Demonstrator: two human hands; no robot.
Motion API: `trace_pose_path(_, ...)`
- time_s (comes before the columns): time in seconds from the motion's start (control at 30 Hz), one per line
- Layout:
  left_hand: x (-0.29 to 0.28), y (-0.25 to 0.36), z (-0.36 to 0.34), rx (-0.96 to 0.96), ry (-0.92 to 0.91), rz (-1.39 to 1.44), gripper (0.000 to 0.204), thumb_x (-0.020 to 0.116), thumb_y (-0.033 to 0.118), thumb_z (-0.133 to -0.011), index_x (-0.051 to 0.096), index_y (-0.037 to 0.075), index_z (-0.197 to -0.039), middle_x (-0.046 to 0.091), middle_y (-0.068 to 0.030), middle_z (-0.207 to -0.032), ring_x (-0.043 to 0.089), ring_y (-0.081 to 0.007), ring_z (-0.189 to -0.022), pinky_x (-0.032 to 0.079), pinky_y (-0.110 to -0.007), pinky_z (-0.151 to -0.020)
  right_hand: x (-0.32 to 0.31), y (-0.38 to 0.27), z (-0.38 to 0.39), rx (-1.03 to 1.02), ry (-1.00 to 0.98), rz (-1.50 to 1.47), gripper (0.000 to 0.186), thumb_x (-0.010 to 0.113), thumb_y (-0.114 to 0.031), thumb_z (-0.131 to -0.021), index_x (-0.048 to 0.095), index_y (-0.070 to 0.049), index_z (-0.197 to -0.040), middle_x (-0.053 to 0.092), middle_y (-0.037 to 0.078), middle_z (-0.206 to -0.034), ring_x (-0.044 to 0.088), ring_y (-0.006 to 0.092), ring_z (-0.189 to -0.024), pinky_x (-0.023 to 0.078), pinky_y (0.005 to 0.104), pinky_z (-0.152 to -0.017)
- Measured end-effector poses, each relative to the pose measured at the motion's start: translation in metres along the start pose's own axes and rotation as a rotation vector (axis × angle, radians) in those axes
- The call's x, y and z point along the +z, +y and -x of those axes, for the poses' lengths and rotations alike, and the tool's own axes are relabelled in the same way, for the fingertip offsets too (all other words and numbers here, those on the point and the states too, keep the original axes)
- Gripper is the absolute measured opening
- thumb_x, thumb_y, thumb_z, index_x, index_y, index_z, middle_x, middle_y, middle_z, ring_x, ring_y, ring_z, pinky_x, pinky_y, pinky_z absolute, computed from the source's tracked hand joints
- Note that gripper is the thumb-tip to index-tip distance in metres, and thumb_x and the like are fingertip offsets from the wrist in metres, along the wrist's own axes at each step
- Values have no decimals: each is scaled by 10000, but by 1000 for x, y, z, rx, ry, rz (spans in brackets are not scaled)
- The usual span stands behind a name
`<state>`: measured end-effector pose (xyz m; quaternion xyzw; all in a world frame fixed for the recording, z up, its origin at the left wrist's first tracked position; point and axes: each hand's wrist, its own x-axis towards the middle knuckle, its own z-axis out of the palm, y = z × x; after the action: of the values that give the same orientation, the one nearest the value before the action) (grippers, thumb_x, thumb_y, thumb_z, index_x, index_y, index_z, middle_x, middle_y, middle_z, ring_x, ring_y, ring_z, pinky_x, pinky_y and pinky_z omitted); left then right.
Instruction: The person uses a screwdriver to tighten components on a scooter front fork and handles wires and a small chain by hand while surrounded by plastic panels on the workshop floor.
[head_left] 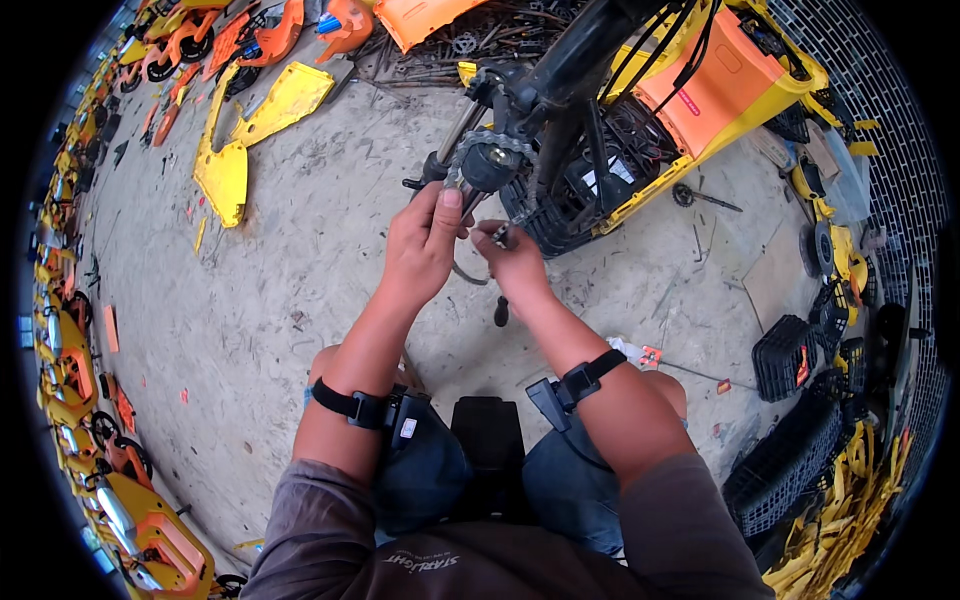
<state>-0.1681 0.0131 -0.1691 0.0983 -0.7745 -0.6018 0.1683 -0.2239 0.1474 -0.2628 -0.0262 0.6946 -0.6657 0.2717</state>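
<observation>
While the left hand [420, 245] pinches a metal chain [515, 141], the right hand [518, 268] grips a small metallic piece [501, 236]. Chain wraps the black cylinder [486, 171]; whether fastened, I cannot tell.

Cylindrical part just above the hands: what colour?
The cylindrical part is black, best seen in the head view.

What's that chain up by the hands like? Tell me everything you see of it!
The chain is grey and looks like metal, made of many small links. It curves over a round black part, beyond the left hand. Its left side comes down to that hand, which seems to pinch it. I can't tell where its ends are.
</observation>
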Motion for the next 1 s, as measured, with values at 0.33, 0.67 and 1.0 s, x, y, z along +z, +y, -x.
trace_pose_path(0.33,5,-2,-1,20,62,51,430,467,402,-1063,606,1,-991,648,-58,-783,597,-128,-700,489,-291,-654,-24,10,-15,219,100,-151,376,528,22,-898,605,14,-1266,678,121,-1132,630,158,-655,491,298,-607)
trace_pose_path(0.67,9,-3,0,25,166,-120,399,519,369,-1047,614,-11,-1125,672,-86,-919,627,-150,-830,502,-298,-759,-38,26,-23,30,183,90,456,367,59,-853,577,-16,-1251,641,106,-1143,681,188,-848,466,314,-604)
trace_pose_path(1.0,13,-7,-1,375,303,-164,277,631,149,-984,561,-9,-1200,588,-105,-1100,588,-154,-939,494,-279,-791,-31,-31,-9,39,135,-80,293,508,1,-894,684,-56,-1121,702,58,-1031,612,134,-690,497,292,-607)
